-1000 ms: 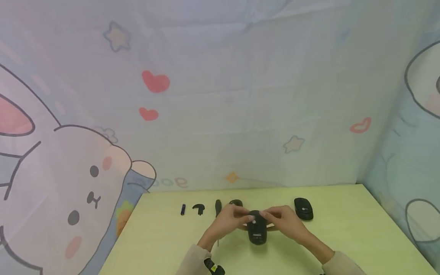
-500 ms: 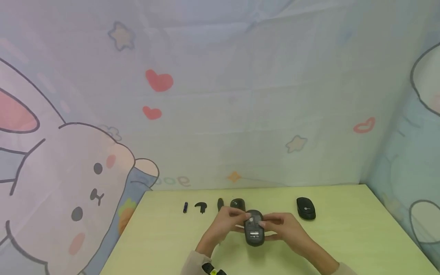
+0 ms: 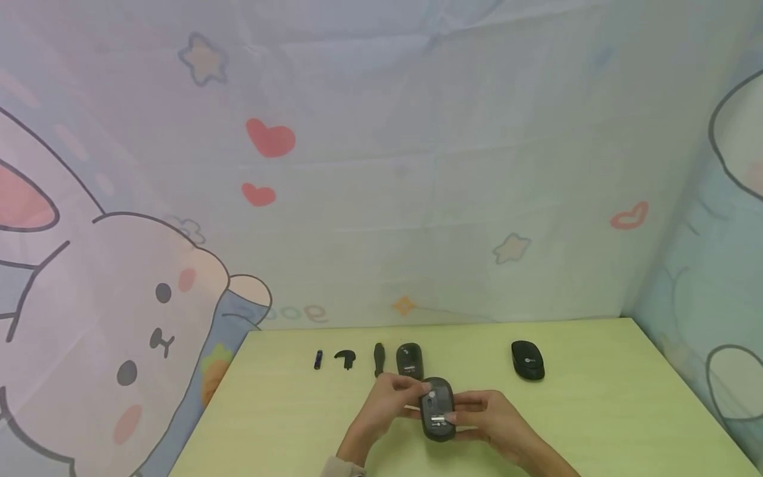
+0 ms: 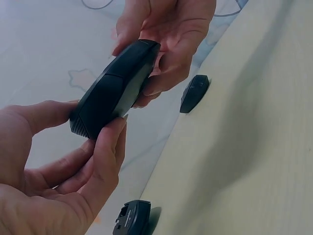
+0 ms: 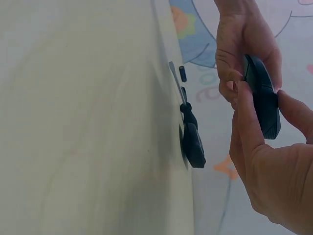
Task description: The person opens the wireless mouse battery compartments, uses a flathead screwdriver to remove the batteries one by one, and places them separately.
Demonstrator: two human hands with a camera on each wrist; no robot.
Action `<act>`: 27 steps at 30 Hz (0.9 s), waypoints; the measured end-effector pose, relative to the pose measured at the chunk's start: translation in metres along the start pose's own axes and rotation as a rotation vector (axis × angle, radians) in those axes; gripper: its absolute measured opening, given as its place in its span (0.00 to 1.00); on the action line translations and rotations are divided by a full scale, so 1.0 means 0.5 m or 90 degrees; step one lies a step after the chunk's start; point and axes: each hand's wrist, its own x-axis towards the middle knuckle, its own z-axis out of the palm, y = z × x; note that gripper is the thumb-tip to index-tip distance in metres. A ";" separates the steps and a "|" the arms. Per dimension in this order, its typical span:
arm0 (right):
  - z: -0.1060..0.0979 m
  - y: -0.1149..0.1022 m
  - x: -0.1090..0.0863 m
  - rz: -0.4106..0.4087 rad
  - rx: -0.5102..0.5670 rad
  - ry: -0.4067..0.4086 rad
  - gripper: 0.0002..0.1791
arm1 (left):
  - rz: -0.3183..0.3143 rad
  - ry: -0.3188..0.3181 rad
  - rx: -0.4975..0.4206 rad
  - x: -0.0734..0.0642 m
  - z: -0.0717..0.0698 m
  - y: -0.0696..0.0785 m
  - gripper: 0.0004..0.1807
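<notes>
Both hands hold a dark computer mouse [image 3: 438, 407] above the table, its underside with a pale label turned up toward the head view. My left hand [image 3: 386, 404] pinches its far-left end between thumb and fingers. On its right edge, my right hand [image 3: 491, 421] grips with the thumb on the underside. Seen from the left wrist, the mouse [image 4: 115, 90] is tilted, the left fingers [image 4: 108, 147] at its lower end. In the right wrist view the mouse [image 5: 262, 98] appears edge-on between the two hands.
Behind the held mouse, a second mouse [image 3: 410, 360] lies underside up. Left of it are a screwdriver [image 3: 379, 358], a small black curved cover piece [image 3: 346, 358] and a battery [image 3: 318, 360]. A third mouse [image 3: 527, 360] sits at the right. A printed cloth [image 3: 357, 199] hangs behind the table.
Both hands have brought the mouse nearer the body and slightly left, tipping its underside further up. The right thumb has slid down along it. The second mouse behind is more uncovered.
</notes>
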 end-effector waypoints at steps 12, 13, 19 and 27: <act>0.005 0.022 -0.007 0.025 -0.029 0.060 0.33 | -0.079 0.023 -0.024 -0.011 0.022 -0.020 0.19; 0.005 0.023 -0.008 0.030 -0.031 0.062 0.33 | -0.087 0.021 -0.023 -0.013 0.023 -0.020 0.19; 0.005 0.023 -0.008 0.041 -0.032 0.066 0.33 | -0.111 0.022 -0.033 -0.020 0.030 -0.015 0.21; 0.004 0.023 -0.003 0.038 -0.034 0.059 0.33 | -0.111 0.039 -0.048 -0.020 0.049 -0.011 0.23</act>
